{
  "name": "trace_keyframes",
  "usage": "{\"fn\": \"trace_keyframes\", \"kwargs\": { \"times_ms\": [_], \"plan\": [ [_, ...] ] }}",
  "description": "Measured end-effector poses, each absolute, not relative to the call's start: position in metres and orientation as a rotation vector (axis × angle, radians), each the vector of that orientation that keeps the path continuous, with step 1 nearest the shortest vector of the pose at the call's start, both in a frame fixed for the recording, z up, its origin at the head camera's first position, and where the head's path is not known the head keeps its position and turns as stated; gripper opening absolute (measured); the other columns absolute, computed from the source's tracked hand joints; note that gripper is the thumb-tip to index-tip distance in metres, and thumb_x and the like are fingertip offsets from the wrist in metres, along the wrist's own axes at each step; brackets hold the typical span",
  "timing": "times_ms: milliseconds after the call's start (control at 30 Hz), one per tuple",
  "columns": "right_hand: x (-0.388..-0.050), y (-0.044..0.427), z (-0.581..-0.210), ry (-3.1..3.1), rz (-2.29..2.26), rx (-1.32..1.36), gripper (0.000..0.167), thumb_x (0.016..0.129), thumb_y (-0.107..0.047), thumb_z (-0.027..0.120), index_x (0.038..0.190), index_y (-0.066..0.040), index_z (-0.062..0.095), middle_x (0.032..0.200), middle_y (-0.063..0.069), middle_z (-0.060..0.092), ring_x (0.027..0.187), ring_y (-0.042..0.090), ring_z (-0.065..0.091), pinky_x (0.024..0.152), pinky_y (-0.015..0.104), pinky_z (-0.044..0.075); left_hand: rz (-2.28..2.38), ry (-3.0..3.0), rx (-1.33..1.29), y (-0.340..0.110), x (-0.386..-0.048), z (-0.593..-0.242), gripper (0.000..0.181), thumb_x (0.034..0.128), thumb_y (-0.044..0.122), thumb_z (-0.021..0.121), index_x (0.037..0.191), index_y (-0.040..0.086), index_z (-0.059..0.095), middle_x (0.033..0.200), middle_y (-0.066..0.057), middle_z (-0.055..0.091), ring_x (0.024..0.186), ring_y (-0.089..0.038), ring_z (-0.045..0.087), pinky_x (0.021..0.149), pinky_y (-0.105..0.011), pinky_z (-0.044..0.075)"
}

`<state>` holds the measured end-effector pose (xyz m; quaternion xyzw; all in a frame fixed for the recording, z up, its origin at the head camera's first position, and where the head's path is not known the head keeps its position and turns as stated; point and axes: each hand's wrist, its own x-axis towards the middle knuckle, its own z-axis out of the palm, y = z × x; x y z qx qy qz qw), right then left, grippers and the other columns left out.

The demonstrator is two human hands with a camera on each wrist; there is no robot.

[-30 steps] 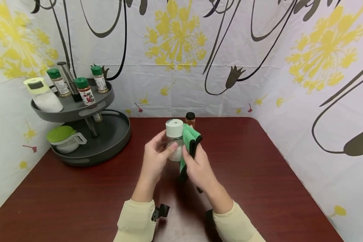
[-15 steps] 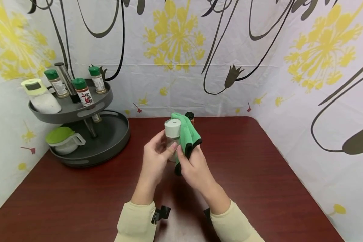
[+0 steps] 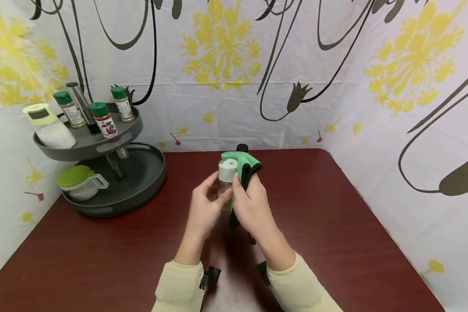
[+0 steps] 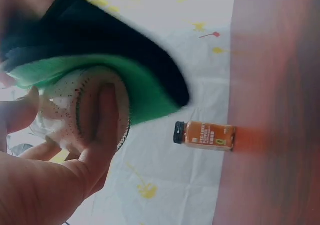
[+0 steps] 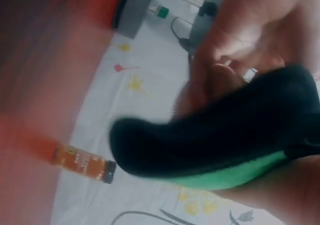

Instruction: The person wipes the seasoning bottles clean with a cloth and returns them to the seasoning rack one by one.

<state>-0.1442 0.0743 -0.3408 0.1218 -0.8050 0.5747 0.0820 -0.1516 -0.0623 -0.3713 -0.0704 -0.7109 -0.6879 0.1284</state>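
Note:
My left hand [image 3: 205, 203] grips a clear shaker jar with a white lid [image 3: 228, 170], held up off the table. In the left wrist view, dark specks dot the clear wall of the jar [image 4: 62, 105], and the thumb and fingers curl round it. A green cloth with black edging [image 3: 239, 159] is pinched in my right hand [image 3: 253, 208] and lies against the jar's right side. From the right wrist, the cloth's black edge [image 5: 210, 130] hides much of the jar. Behind the hands stands a black-capped bottle of red sweet pepper [image 4: 209, 136].
At the left, a two-tier grey rack [image 3: 113, 206] carries green-capped spice bottles [image 3: 103, 120], a pale-yellow-topped container [image 3: 49, 126], a metal cylinder [image 3: 82, 104] and a green-lidded pot [image 3: 82, 182]. Patterned cloth walls [image 3: 218, 112] border the dark red table [image 3: 327, 225].
The cloth has shifted up and over toward the jar's lid, rubbing along its side. Both hands have stayed close together, with the jar tipping slightly and moving a little right.

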Motion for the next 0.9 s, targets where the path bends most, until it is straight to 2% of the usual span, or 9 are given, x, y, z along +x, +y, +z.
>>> {"fn": "trace_keyframes", "kwargs": {
  "times_ms": [100,167,300,400,533,567,667,833,900],
  "plan": [
    [-0.146,0.07,-0.34,-2.219,1.738,0.534,0.05,0.115,-0.028,0.045,0.162,-0.015,0.037,0.163,0.006,0.047,0.154,0.022,0.044,0.125,0.053,0.039,-1.992,-2.049,-0.221,-0.062,-0.151,-0.371,0.056,0.0976,0.006,0.076,0.151,0.011,0.06,0.141,-0.012,0.068,0.125,-0.027,0.066,0.095,-0.026,0.056],
    [-0.146,0.068,-0.346,-2.18,1.73,0.605,0.053,0.115,-0.023,0.047,0.165,-0.015,0.032,0.165,0.006,0.044,0.155,0.02,0.042,0.126,0.051,0.038,-2.008,-2.005,-0.226,-0.063,-0.151,-0.367,0.055,0.098,0.004,0.075,0.151,0.01,0.06,0.141,-0.014,0.068,0.124,-0.028,0.066,0.091,-0.024,0.057],
    [-0.145,0.067,-0.36,-2.302,1.699,0.606,0.058,0.115,-0.029,0.048,0.167,-0.013,0.028,0.165,0.009,0.044,0.15,0.021,0.047,0.121,0.051,0.043,-2.087,-1.88,-0.182,-0.068,-0.151,-0.361,0.053,0.0987,-0.001,0.071,0.15,0.007,0.06,0.14,-0.018,0.068,0.123,-0.028,0.066,0.092,-0.022,0.057],
    [-0.143,0.069,-0.366,-2.465,1.695,0.496,0.055,0.114,-0.038,0.048,0.159,-0.007,0.039,0.151,0.013,0.056,0.134,0.024,0.059,0.11,0.05,0.051,-2.14,-1.786,-0.143,-0.074,-0.151,-0.357,0.053,0.0985,-0.005,0.069,0.15,0.003,0.06,0.14,-0.021,0.067,0.124,-0.025,0.065,0.095,-0.022,0.057],
    [-0.141,0.07,-0.361,-2.575,1.687,0.382,0.047,0.114,-0.04,0.048,0.145,-0.005,0.053,0.136,0.016,0.066,0.122,0.027,0.065,0.103,0.051,0.054,-2.142,-1.771,-0.147,-0.078,-0.151,-0.353,0.053,0.099,-0.005,0.069,0.15,0.002,0.058,0.141,-0.023,0.066,0.125,-0.026,0.064,0.096,-0.022,0.056],
    [-0.14,0.07,-0.358,-2.582,1.679,0.368,0.047,0.114,-0.04,0.048,0.146,-0.006,0.053,0.137,0.015,0.066,0.125,0.027,0.065,0.104,0.051,0.054,-2.133,-1.788,-0.148,-0.078,-0.151,-0.353,0.053,0.0991,-0.004,0.069,0.15,0.003,0.058,0.141,-0.022,0.066,0.126,-0.027,0.064,0.096,-0.022,0.056],
    [-0.14,0.068,-0.345,-2.516,1.64,0.402,0.048,0.113,-0.037,0.048,0.153,-0.01,0.049,0.147,0.013,0.062,0.135,0.026,0.06,0.11,0.053,0.052,-2.113,-1.853,-0.145,-0.075,-0.151,-0.355,0.054,0.0996,-0.001,0.07,0.151,0.006,0.058,0.141,-0.02,0.066,0.129,-0.03,0.064,0.099,-0.026,0.055],
    [-0.141,0.067,-0.33,-2.239,1.66,0.63,0.05,0.115,-0.025,0.046,0.163,-0.018,0.038,0.162,0.004,0.051,0.149,0.018,0.049,0.121,0.05,0.044,-2.082,-1.945,-0.16,-0.07,-0.15,-0.362,0.056,0.0995,0.001,0.071,0.153,0.006,0.056,0.143,-0.019,0.066,0.131,-0.033,0.064,0.108,-0.045,0.054],
    [-0.14,0.067,-0.332,-2.162,1.662,0.703,0.055,0.114,-0.02,0.047,0.167,-0.019,0.031,0.168,0.001,0.043,0.155,0.016,0.043,0.125,0.048,0.04,-2.09,-1.957,-0.164,-0.068,-0.149,-0.364,0.056,0.0994,0.001,0.071,0.153,0.007,0.057,0.144,-0.018,0.065,0.131,-0.033,0.063,0.109,-0.046,0.053]
  ]
}}
